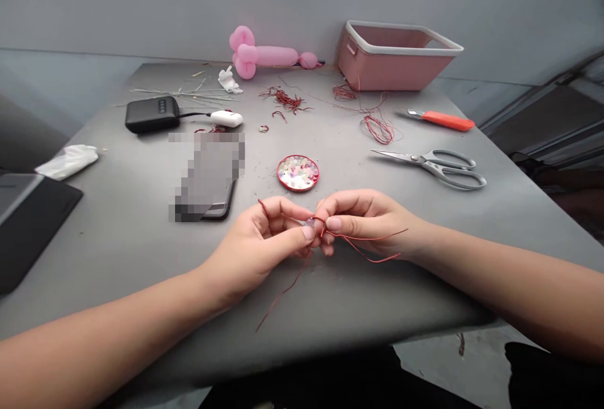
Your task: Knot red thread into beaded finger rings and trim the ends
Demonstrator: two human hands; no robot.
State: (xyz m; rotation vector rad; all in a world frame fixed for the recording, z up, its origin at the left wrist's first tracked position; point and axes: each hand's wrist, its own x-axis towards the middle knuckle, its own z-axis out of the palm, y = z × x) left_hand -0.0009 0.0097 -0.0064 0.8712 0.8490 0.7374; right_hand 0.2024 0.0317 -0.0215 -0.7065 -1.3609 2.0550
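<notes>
Near the table's front, my left hand (276, 233) and my right hand (361, 217) meet fingertip to fingertip. Thumb and forefinger of the left pinch a small pale purple bead (309, 222) that has red cord by it. My right thumb and forefinger are closed on the red cord (372, 260) just beside the bead. Loose ends of cord trail right under my right hand, and one hangs down to the left below my fingers. Just beyond the hands lies a round red-rimmed dish (298, 190) of pastel beads.
Scissors (425, 162) and an orange-handled cutter (446, 121) lie at the right. A black phone (212, 176), a power bank (151, 114) and a white case (226, 119) are at the left. Behind are red cord bundles (377, 129), a pink basket (396, 70) and a balloon (276, 56).
</notes>
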